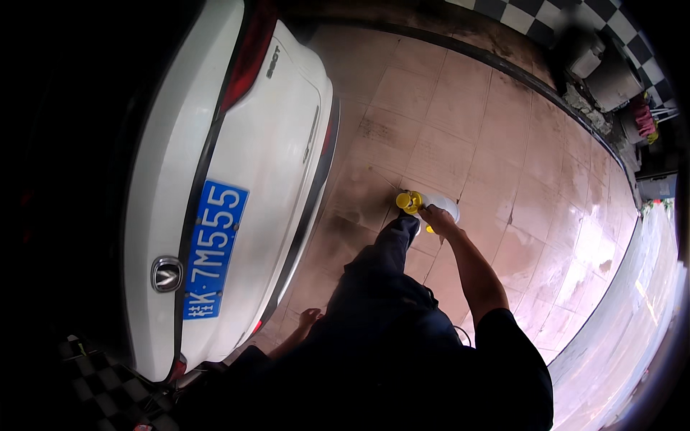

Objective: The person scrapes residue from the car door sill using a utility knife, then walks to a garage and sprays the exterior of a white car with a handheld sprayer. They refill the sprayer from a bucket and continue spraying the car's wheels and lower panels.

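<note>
Past the bottle (444,204), the floor (460,122) gives the right hand (436,218) a wide way forward and to the right, as far as the dark kerb (496,66) with the bucket (617,75) behind it. On the near side the person's leg (392,248) stands just beside the bottle and blocks a pass there. The left hand (310,317) has only a narrow strip, walled by the car (277,144) on one side and the person's body on the other.
</note>
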### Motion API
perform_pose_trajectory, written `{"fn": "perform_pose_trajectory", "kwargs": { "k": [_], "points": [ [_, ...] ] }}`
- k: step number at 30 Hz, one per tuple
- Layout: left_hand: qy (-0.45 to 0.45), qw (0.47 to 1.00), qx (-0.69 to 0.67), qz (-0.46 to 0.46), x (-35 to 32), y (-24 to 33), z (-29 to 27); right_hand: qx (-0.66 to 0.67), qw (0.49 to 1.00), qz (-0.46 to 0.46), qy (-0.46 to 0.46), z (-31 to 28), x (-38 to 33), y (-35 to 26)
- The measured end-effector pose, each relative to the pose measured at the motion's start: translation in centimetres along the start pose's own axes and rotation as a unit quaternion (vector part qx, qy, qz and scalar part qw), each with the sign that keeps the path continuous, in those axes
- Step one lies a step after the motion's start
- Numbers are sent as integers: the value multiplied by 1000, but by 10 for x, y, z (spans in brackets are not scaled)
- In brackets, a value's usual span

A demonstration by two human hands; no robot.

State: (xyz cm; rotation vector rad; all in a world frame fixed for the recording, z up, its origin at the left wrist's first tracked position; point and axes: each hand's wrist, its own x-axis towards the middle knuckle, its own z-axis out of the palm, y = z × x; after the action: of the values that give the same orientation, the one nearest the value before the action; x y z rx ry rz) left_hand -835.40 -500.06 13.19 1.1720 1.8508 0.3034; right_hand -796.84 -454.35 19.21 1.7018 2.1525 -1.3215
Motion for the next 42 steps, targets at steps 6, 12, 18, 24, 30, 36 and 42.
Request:
{"fn": "perform_pose_trajectory", "kwargs": {
  "k": [6,12,18,24,30,36,42],
  "points": [
    [53,834,-409,-365,188,157,-8,-80,992,-98,-7,-126,123,5],
    [82,860,-493,-108,359,343,-133,-100,988,-111,-40,-242,256,-17],
    [164,849,-468,-182,476,409,-167,-144,969,-167,-114,-328,415,-39],
    [183,719,-501,-446,462,399,-136,-129,942,-276,-140,-374,556,-97],
    [249,657,-547,-455,544,489,-131,-241,910,-268,-205,-441,710,-183],
    [240,675,-559,-418,679,511,-161,-269,872,-337,-232,-457,847,-280],
    [322,647,-589,-361,833,529,-327,-258,849,-374,-271,-504,939,-410]
  ]
}}
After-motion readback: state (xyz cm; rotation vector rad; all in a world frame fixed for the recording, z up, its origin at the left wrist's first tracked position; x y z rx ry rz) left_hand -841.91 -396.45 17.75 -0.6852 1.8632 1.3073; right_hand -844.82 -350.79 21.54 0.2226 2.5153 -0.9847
